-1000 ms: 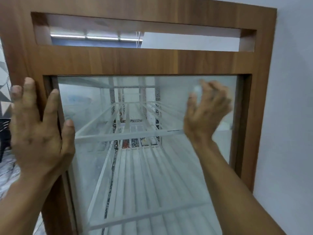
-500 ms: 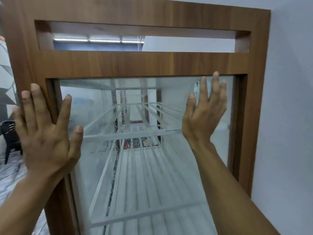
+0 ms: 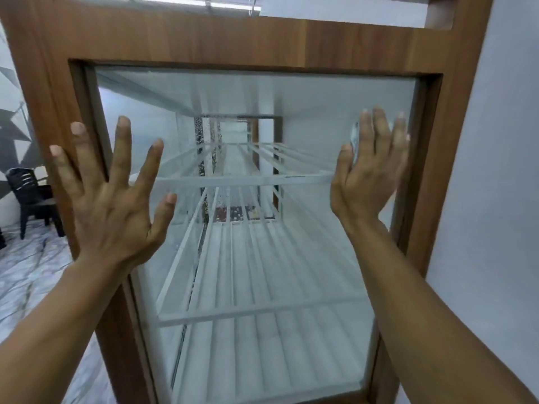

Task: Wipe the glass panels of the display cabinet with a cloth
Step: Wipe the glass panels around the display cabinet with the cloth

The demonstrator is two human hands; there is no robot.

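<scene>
A tall wooden cabinet [image 3: 262, 42] stands close in front, with a big sheet of glass [image 3: 291, 97] set in its brown frame. The glass looks misty, and small drops [image 3: 199, 132] sit on it near the middle.

Inside the cabinet are white shelves made of thin bars. One shelf [image 3: 248, 180] runs across the middle and another shelf [image 3: 256, 312] is lower and nearer. Far down inside are some small coloured bits [image 3: 233, 212], too blurry to name.

The left hand [image 3: 113, 199] is up on the left, over the edge where wood meets glass. Its fingers are straight and spread wide, and it holds nothing. I cannot tell if it touches the glass.

The right hand [image 3: 369, 182] is flat against the right side of the glass, with its fingers straight and close together. A small pale thing [image 3: 354, 138] peeks out beside its first finger. It may be the cloth, but it is too blurry to be sure.

A dark chair [image 3: 32, 193] stands far off on the left, on a marbled floor [image 3: 26, 275]. A plain white wall [image 3: 495, 170] is just beside the cabinet on the right.
</scene>
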